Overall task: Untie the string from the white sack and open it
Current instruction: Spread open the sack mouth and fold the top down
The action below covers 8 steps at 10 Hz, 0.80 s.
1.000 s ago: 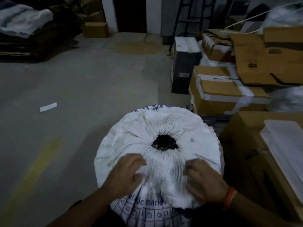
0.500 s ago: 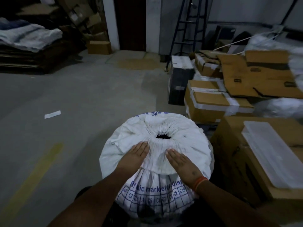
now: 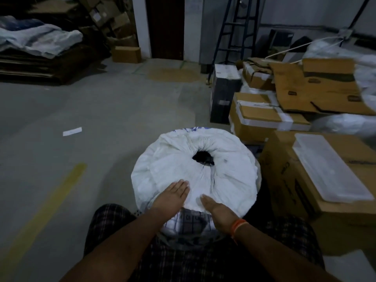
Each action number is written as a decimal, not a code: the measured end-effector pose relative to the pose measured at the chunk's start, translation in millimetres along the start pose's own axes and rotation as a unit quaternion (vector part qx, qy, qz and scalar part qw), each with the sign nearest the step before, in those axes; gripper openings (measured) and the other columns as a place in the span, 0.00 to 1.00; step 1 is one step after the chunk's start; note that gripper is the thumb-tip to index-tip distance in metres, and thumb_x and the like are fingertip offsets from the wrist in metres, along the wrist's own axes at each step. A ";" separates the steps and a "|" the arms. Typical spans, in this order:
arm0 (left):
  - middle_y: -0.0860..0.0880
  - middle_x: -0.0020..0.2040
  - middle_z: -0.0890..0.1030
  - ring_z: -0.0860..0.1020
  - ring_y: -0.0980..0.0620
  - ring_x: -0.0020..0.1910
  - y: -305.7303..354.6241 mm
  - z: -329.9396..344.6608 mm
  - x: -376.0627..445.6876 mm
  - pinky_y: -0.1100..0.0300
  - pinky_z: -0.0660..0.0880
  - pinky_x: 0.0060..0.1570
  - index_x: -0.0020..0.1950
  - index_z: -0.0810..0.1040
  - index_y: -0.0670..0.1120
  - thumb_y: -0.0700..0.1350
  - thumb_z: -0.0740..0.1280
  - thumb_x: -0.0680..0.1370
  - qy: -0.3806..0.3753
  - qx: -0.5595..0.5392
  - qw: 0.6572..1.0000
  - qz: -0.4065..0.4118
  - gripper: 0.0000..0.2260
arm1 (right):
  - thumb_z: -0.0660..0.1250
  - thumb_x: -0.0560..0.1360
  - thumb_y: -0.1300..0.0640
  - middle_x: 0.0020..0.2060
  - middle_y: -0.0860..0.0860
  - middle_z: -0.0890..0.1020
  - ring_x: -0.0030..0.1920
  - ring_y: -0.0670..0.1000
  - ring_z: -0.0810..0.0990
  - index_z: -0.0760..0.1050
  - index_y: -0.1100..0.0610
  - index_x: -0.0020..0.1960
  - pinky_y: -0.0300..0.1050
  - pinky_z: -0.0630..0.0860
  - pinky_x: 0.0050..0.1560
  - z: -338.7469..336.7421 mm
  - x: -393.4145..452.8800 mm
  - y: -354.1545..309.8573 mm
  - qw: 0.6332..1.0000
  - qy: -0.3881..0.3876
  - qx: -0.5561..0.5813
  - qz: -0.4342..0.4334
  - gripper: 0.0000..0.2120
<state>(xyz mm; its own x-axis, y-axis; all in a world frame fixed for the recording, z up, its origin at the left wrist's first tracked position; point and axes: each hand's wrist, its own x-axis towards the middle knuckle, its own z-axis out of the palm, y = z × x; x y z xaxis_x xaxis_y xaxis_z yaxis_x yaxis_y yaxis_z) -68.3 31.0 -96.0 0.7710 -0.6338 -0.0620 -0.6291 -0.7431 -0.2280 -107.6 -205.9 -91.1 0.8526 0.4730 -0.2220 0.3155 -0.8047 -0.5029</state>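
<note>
A full white sack [image 3: 227,180] with blue print stands upright on the floor right in front of me. Its top is gathered in pleats around a small dark opening [image 3: 202,157]. I cannot make out any string. My left hand [image 3: 173,195] lies flat on the near left of the sack's top, fingers straight and together. My right hand [image 3: 217,209], with an orange band at the wrist, lies flat on the near right of the top, fingers straight. Neither hand grips the fabric.
Stacked cardboard boxes [image 3: 262,117] stand close to the sack's right, one bearing a clear plastic lid [image 3: 329,169]. A ladder [image 3: 234,31] is behind them. Flattened cardboard and cloth [image 3: 36,49] fill the far left. Bare concrete floor with a yellow line [image 3: 50,202] lies left.
My hands went from clutching the gathered fabric to lying flat on the sack's top. They slid toward its near edge, and the view pulled back and up from the sack.
</note>
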 end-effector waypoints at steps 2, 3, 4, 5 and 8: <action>0.40 0.85 0.53 0.52 0.39 0.84 -9.6 -2.8 -46.7 0.45 0.60 0.79 0.82 0.53 0.37 0.38 0.55 0.86 -0.217 -0.022 0.975 -0.046 0.25 | 0.53 0.85 0.50 0.78 0.55 0.64 0.76 0.56 0.64 0.61 0.53 0.78 0.45 0.57 0.77 45.0 11.8 -17.3 0.988 -0.086 -0.110 -0.066 0.23; 0.40 0.84 0.57 0.58 0.40 0.82 -21.2 1.5 -60.6 0.40 0.71 0.71 0.82 0.58 0.39 0.37 0.56 0.85 -0.236 -0.016 0.970 -0.050 0.24 | 0.59 0.81 0.63 0.78 0.57 0.62 0.77 0.57 0.63 0.60 0.57 0.79 0.45 0.57 0.77 56.2 24.3 -25.9 0.982 -0.119 -0.125 -0.074 0.27; 0.38 0.83 0.59 0.63 0.39 0.80 -15.1 -0.1 -63.8 0.42 0.68 0.71 0.81 0.59 0.38 0.37 0.56 0.85 -0.276 -0.036 0.960 -0.015 0.23 | 0.58 0.83 0.53 0.69 0.62 0.75 0.69 0.63 0.73 0.71 0.62 0.71 0.45 0.72 0.64 47.9 24.2 -36.0 0.973 -0.141 -0.161 -0.086 0.20; 0.37 0.83 0.57 0.63 0.40 0.80 -10.5 4.1 -57.1 0.46 0.62 0.77 0.82 0.56 0.39 0.37 0.59 0.84 -0.290 -0.102 0.951 0.030 0.26 | 0.67 0.78 0.60 0.73 0.58 0.71 0.72 0.58 0.70 0.68 0.60 0.75 0.43 0.64 0.72 28.7 21.5 -25.1 0.981 -0.169 -0.050 -0.085 0.26; 0.47 0.67 0.82 0.80 0.49 0.66 -56.2 -24.2 -2.7 0.54 0.73 0.72 0.68 0.80 0.48 0.41 0.72 0.78 0.099 -0.552 0.778 -0.285 0.18 | 0.71 0.70 0.64 0.46 0.52 0.85 0.50 0.54 0.82 0.85 0.54 0.47 0.47 0.79 0.54 -67.9 24.2 62.4 0.924 0.341 0.125 0.123 0.09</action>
<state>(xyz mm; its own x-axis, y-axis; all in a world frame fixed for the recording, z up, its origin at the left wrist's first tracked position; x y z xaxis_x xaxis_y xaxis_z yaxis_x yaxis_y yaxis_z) -37.4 69.2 -59.5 0.9940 -0.0730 -0.0815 0.0244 -0.5784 0.8154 -39.0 -269.0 -71.1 0.9768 -0.1178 0.1790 0.0433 -0.7095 -0.7034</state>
